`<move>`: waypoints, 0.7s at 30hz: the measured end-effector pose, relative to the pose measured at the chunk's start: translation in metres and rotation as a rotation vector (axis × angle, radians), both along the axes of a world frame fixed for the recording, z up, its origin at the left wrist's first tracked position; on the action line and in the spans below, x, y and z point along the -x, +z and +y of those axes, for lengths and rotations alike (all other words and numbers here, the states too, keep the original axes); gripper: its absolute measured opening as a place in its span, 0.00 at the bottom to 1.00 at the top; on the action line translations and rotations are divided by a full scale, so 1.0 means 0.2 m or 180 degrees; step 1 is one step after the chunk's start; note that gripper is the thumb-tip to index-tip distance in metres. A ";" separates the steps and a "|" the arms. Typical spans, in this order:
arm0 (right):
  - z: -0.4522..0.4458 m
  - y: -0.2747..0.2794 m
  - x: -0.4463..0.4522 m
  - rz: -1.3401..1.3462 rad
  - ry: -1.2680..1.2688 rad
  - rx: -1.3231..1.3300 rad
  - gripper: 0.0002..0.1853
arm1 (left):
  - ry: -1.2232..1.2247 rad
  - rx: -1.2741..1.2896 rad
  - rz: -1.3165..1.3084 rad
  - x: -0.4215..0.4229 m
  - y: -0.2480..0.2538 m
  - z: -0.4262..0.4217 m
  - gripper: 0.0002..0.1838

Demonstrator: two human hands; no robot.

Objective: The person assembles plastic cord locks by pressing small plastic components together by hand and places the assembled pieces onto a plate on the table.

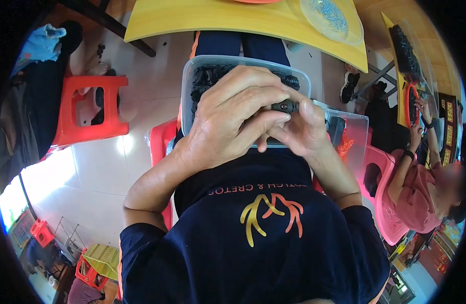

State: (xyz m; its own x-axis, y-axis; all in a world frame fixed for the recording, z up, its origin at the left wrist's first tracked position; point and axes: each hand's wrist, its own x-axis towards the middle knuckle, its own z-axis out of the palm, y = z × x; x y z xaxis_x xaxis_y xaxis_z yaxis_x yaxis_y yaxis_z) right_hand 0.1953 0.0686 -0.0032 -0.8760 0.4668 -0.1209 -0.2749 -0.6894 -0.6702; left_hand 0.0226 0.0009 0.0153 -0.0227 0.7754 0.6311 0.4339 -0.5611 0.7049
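Observation:
Both my hands are raised together in front of my chest, over a clear plastic tub [186, 81] on my lap. Many small black parts [205, 81] fill the tub. Between the fingertips sits a small dark cylindrical plastic piece [283, 105] with a hole or screw in its side. My left hand [238, 111] curls over it with thumb and fingers closed. From the other side, my right hand [306, 124] pinches the same piece. Part of the piece and some right fingers are hidden behind the left hand.
A yellow table [243, 23] lies ahead, bearing a clear round dish [329, 20] of small bluish-silver pieces. A red stool [91, 109] stands at left. Beside my right arm is another clear box [357, 126]. At right, a co-worker [415, 192] handles a red-rimmed item.

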 end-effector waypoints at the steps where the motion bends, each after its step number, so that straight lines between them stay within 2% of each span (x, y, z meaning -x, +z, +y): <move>1: 0.03 0.03 -0.02 -0.0402 -0.0082 -0.0495 0.27 | 0.0032 0.0032 0.0071 0.01 0.00 0.00 0.16; 2: 0.05 0.05 -0.03 -0.0801 -0.0167 -0.0988 0.26 | 0.0063 0.0067 0.0144 0.02 0.00 0.00 0.16; 3: 0.05 0.04 -0.02 -0.0752 -0.0613 -0.1667 0.20 | 0.0077 0.0191 0.0131 0.03 0.00 -0.01 0.15; 6: 0.10 0.09 -0.04 -0.1045 -0.0598 -0.3182 0.16 | 0.0017 0.0716 -0.0082 0.03 0.02 -0.03 0.14; 7: 0.14 0.09 -0.02 -0.0966 -0.0710 -0.4094 0.13 | -0.0072 0.0988 -0.0268 0.03 0.03 -0.04 0.13; 8: 0.14 0.11 -0.01 -0.0968 -0.0739 -0.4571 0.10 | -0.0146 0.1239 -0.0434 0.03 0.03 -0.04 0.13; 12: 0.17 0.13 0.03 -0.0879 -0.0783 -0.5146 0.08 | -0.0426 0.1784 -0.1221 0.04 0.00 -0.03 0.09; 14: 0.18 0.13 0.04 -0.0806 -0.0879 -0.5453 0.08 | -0.0492 0.1873 -0.1095 0.07 0.00 -0.04 0.08; 18: 0.20 0.10 0.06 -0.0615 -0.1044 -0.5522 0.09 | -0.0909 0.2523 -0.2276 0.10 -0.02 -0.03 0.08; 21: 0.21 0.07 0.07 -0.0789 -0.0937 -0.5422 0.08 | -0.1023 0.2626 -0.2162 0.16 -0.02 0.00 0.08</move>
